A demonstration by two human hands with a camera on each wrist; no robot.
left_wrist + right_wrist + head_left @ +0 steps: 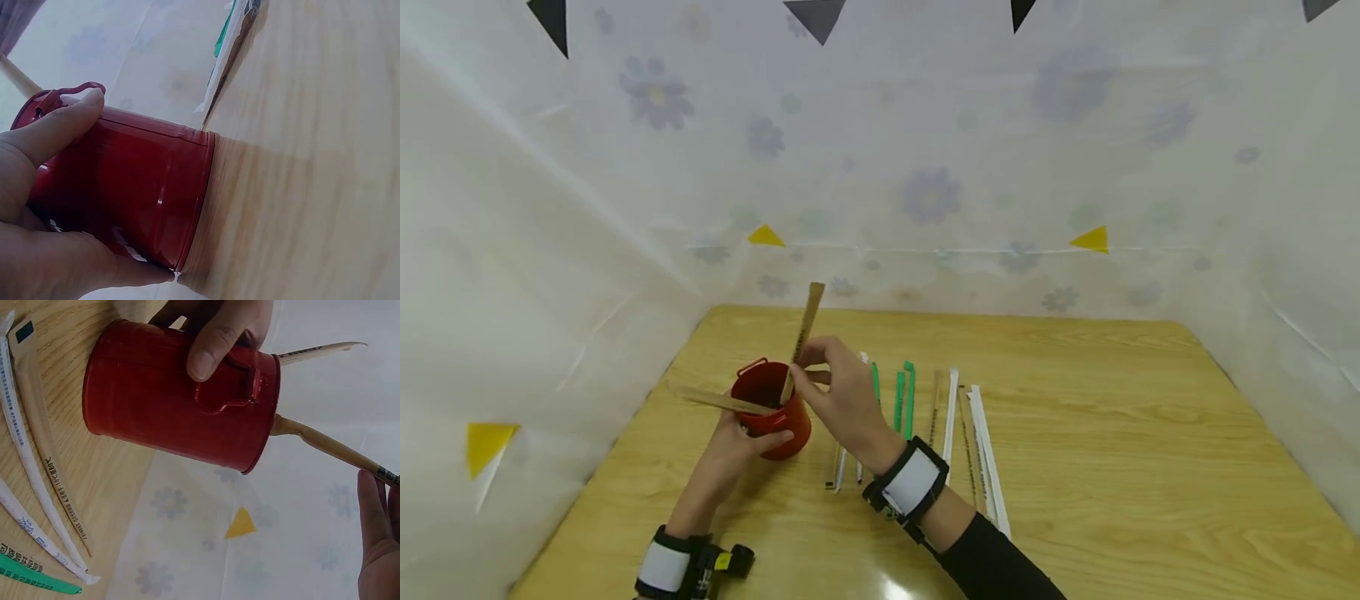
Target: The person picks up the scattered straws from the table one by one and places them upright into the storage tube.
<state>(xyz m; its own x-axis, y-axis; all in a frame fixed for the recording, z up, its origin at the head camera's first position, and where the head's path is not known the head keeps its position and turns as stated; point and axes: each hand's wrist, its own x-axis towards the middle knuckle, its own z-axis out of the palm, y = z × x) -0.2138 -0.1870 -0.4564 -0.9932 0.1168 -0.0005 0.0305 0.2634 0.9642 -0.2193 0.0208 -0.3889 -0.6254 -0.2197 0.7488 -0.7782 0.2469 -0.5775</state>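
Note:
A small red metal pail (788,442) with wire handles stands upright on the table, its base against the wood in the left wrist view. My left hand (730,450) grips its side, the thumb near a handle in the left wrist view (69,122). Above the rim, my right hand (846,400) pinches a brown paper-wrapped straw (809,312) between thumb and fingers; the straw's lower end is inside the pail. Another brown wrapped straw (718,401) leans out over the left rim. The lower ends of both straws are hidden in the pail.
Right of the pail, several wrapped straws lie in a loose row: green ones (910,400), white ones (988,454) and brown ones (935,408). My right forearm passes over part of them. White flowered sheeting (925,167) encloses the wooden table (1112,458) at the back and sides.

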